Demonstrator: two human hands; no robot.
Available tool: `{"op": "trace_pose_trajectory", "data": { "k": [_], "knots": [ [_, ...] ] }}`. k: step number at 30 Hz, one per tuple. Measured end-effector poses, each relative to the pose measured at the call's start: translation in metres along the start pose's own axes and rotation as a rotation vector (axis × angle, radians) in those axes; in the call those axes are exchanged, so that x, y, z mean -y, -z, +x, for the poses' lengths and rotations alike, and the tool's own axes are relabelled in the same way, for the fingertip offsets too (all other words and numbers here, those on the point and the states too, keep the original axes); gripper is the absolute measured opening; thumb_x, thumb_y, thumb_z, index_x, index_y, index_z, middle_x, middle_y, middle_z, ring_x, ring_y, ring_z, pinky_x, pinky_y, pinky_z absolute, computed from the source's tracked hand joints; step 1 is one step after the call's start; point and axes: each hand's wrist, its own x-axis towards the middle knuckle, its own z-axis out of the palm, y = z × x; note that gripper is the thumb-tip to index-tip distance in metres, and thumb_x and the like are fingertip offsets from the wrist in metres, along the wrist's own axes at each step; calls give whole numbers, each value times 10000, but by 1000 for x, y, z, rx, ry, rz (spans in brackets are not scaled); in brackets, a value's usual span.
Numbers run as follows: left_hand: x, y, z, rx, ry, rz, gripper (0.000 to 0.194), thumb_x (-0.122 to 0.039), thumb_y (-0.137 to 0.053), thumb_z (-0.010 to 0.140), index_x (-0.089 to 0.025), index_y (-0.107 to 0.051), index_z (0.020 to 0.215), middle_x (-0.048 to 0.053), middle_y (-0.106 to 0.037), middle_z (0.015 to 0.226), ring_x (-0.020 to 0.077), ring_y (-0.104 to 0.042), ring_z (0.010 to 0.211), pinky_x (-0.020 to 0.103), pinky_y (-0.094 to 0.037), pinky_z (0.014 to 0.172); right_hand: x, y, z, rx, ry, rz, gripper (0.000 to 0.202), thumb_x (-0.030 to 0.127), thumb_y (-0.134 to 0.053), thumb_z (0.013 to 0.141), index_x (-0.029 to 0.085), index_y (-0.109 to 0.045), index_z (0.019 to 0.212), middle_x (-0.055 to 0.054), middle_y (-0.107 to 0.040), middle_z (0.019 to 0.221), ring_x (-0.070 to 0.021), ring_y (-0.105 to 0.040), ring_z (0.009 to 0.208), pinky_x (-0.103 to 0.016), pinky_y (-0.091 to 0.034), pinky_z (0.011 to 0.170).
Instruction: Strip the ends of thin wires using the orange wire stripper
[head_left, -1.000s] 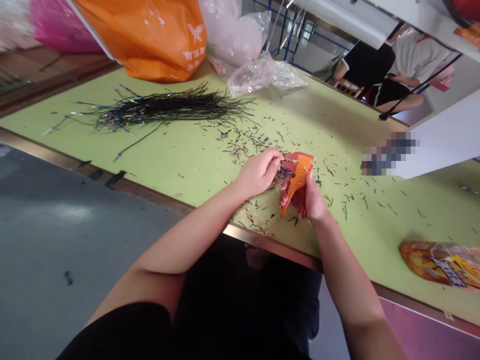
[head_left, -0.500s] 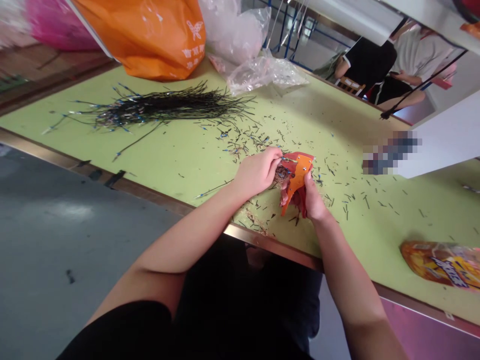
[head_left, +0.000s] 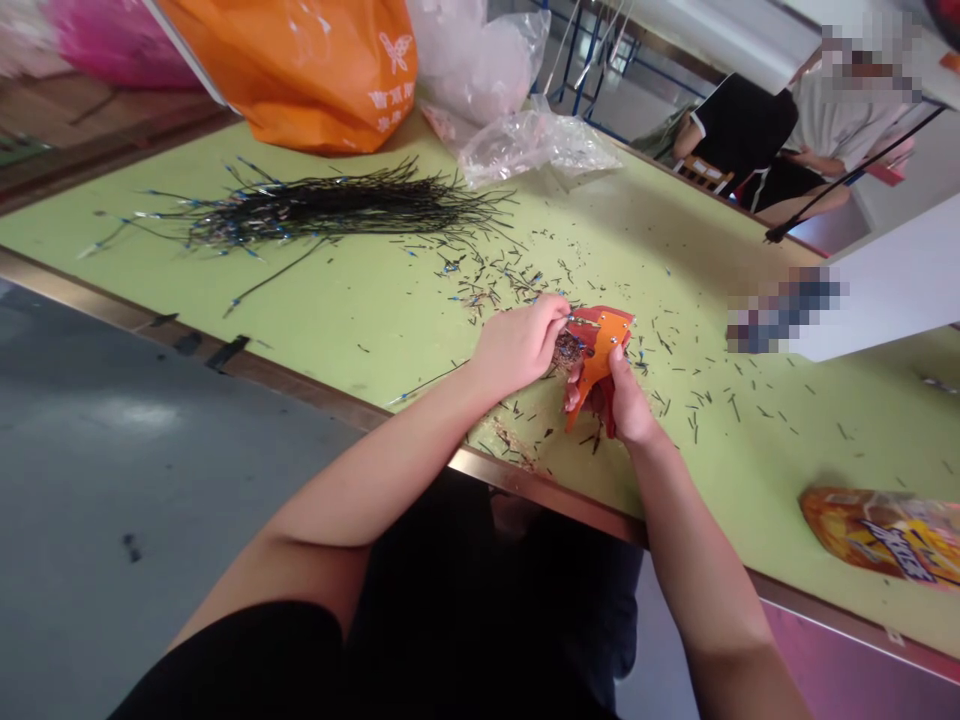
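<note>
The right hand (head_left: 630,402) is wrapped around the handles of the orange wire stripper (head_left: 606,335), which is positioned above the green counter (head_left: 720,470) near its front edge, with the thumb against the side of the body. The left hand (head_left: 517,345), thumb and fingertips pressed together, grips a thin wire (head_left: 580,320) at the head of the wire stripper; whether the head clamps it cannot be told. A black wire bundle (head_left: 360,205) lies farther back on the left, and short offcuts (head_left: 694,428) are scattered around both hands.
</note>
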Motion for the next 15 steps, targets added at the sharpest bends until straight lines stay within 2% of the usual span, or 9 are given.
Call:
{"op": "trace_pose_trajectory", "data": {
  "k": [7,15],
  "knots": [
    [-2,-1,-2,-24,1,-34,215,-309,-438,1099,-228,-557,1258,64,-841,1049,225,-793,896,337,-535,726,0,-1,0,8,3,11,739,934,-491,887,229,-712,869,-38,-700,658,-206,-690,590,-349,-597,606],
    [-4,-2,-3,-20,52,-51,204,-309,-444,1092,-227,-555,1243,44,-834,979,210,-768,782,328,-517,697,0,0,1,26,-20,47,762,960,-571,814,217,-731,866,-42,-715,680,-190,-686,596,-323,-598,593]
  ]
}}
